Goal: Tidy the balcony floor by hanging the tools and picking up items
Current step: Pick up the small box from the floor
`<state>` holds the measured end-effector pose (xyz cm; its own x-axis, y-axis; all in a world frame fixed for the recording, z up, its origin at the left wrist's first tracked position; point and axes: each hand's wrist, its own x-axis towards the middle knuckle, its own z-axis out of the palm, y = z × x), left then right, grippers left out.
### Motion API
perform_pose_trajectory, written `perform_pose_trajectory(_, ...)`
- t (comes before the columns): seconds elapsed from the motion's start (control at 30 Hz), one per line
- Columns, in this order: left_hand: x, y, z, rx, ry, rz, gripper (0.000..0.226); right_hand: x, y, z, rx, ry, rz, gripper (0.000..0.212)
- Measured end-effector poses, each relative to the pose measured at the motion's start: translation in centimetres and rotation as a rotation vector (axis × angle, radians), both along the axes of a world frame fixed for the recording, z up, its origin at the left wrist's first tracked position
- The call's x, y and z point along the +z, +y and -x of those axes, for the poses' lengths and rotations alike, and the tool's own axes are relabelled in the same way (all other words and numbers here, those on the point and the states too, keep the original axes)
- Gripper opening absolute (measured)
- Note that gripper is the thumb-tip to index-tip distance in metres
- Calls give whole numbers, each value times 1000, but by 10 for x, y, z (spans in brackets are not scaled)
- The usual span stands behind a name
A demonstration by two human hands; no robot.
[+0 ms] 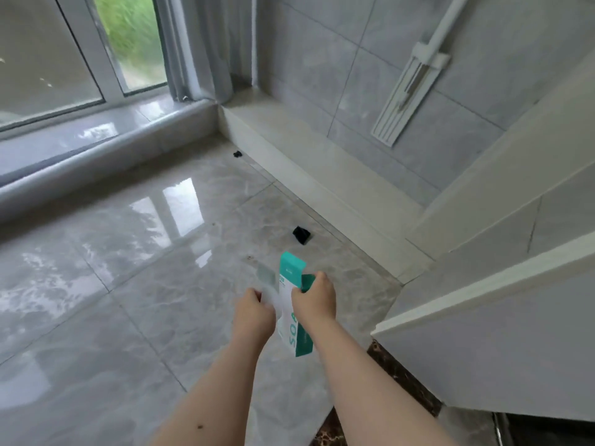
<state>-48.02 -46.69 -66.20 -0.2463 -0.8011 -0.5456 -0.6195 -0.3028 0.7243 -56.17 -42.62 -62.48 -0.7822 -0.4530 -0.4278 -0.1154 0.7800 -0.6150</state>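
A teal and white carton [291, 313] is held upright above the glossy grey floor [128, 284]. My right hand [314, 299] grips its upper right side near the open top flap. My left hand [256, 312] is curled at the carton's left edge, where something thin and see-through blurs beside it. A flat white mop [409, 88] hangs on the tiled wall at the upper right. Two small black items lie on the floor: one [301, 235] just beyond the carton, another [237, 153] far off by the step.
A raised white ledge [322, 175] runs along the right wall. A window sill [96, 143] and grey curtain [199, 49] close the far side. A white cabinet or door [515, 284] stands close on my right. A dark threshold strip [402, 381] lies below it.
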Motion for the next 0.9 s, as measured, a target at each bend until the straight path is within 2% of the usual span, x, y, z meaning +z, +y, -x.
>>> perform_pose_trajectory(0.1, 10, -6, -35, 91, 5, -11, 27, 8, -14, -28, 109, -1, -13, 32)
perform_pose_trajectory(0.2, 21, -11, -79, 184, -14, -4, 11, 20, -27, -64, 219, 6, -16, 31)
perform_pose_trajectory(0.3, 32, -12, -122, 268, -16, 16, 19, 31, -38, -102, 293, 3, -2, 30)
perform_pose_trajectory(0.53, 54, 6, -273, 621, 4, 23, 25, 52, -53, -253, 579, -49, 11, 32)
perform_pose_trajectory(0.6, 60, 19, -318, 717, 12, 29, 19, 54, -49, -303, 673, -59, -1, 33)
perform_pose_trajectory(0.7, 63, 44, -391, 833, 28, 24, 14, 57, -37, -382, 806, -90, -1, 31)
perform_pose_trajectory(0.8, 64, 79, -470, 964, 14, 26, 24, 60, -11, -469, 933, -102, -15, 26)
perform_pose_trajectory(0.9, 65, 112, -529, 1053, -3, 17, 24, 62, 18, -536, 1039, -98, -24, 23)
